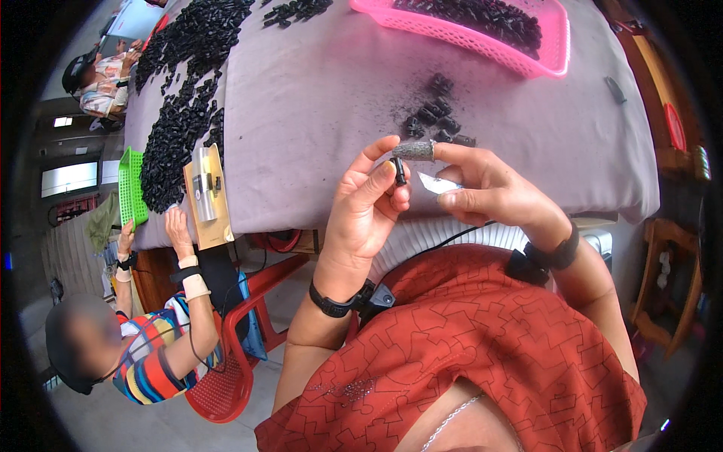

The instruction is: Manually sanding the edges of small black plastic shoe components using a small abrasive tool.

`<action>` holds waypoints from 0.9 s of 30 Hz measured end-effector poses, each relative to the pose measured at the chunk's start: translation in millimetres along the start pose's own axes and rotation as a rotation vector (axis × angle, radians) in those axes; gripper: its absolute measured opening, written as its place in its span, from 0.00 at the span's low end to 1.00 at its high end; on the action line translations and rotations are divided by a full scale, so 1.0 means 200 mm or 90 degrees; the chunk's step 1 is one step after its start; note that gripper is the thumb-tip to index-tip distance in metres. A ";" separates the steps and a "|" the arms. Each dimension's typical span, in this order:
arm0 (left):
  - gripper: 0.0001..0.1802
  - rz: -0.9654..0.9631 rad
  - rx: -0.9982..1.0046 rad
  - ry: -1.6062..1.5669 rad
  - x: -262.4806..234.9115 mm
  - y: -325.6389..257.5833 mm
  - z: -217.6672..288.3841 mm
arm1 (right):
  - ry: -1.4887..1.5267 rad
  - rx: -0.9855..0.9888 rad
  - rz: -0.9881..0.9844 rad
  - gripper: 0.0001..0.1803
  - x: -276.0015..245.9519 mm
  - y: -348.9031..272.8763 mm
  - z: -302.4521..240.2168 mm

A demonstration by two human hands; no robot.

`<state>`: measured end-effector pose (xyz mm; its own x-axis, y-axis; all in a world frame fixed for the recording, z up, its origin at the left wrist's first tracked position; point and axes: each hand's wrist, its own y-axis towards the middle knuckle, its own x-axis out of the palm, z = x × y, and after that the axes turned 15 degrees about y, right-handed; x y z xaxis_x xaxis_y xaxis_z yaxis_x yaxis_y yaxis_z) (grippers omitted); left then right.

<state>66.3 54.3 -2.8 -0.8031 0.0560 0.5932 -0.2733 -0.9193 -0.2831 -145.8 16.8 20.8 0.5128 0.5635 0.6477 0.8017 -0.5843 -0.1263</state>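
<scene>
- Head view (12 = away from wearer): left hand (369,200) is pinching a small black cylindrical moulded part (400,172) between thumb and fingers, above the grey tablecloth (316,98)'s near edge.
- Right hand (493,184) is gripping a thin silver angled blade (438,183), tip facing the part from its 4 o'clock; index is wearing a grey fabric-like finger sleeve (414,151).
- Handling, my read: part is looking light, fairly stiff, maybe slick, not fragile. Best hold: mid-barrel, fingertips off the blade side.
- Loose black parts (431,113) are lying at 1 o'clock, near; pink perforated plastic basket (559,41) is sitting beyond, also 1.
- Markings: none showing legibly on part or blade.
</scene>
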 end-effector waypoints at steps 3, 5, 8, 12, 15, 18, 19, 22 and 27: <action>0.22 0.005 -0.022 0.012 0.01 0.00 -0.01 | 0.032 0.000 -0.024 0.31 0.00 0.00 0.00; 0.22 -0.004 -0.020 0.009 0.02 0.00 -0.02 | 0.035 0.001 -0.021 0.30 0.01 0.01 0.00; 0.22 -0.006 -0.018 0.008 0.02 0.01 -0.04 | 0.037 0.010 -0.019 0.30 0.01 0.02 0.00; 0.21 -0.004 -0.027 0.003 0.02 0.01 -0.04 | 0.025 0.011 -0.020 0.30 0.00 0.02 0.01; 0.20 -0.017 -0.033 -0.007 0.01 0.01 -0.05 | 0.025 0.023 -0.029 0.30 0.00 0.02 0.01; 0.19 -0.014 -0.036 -0.019 0.02 0.01 -0.05 | 0.032 0.019 -0.028 0.29 -0.01 0.01 0.01; 0.18 -0.014 -0.039 -0.018 0.02 0.01 -0.05 | 0.031 0.019 -0.028 0.29 -0.01 0.01 0.01; 0.17 -0.011 -0.046 -0.017 0.01 0.01 -0.05 | 0.033 0.025 -0.029 0.28 -0.01 0.01 0.02; 0.17 -0.017 -0.044 -0.004 0.01 0.00 -0.04 | 0.036 0.012 -0.008 0.27 0.00 0.01 0.03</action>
<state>59.4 57.6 -7.6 -0.7920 0.0779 0.6055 -0.3311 -0.8881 -0.3189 -142.4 19.2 15.2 0.4852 0.5361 0.6908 0.8137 -0.5660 -0.1324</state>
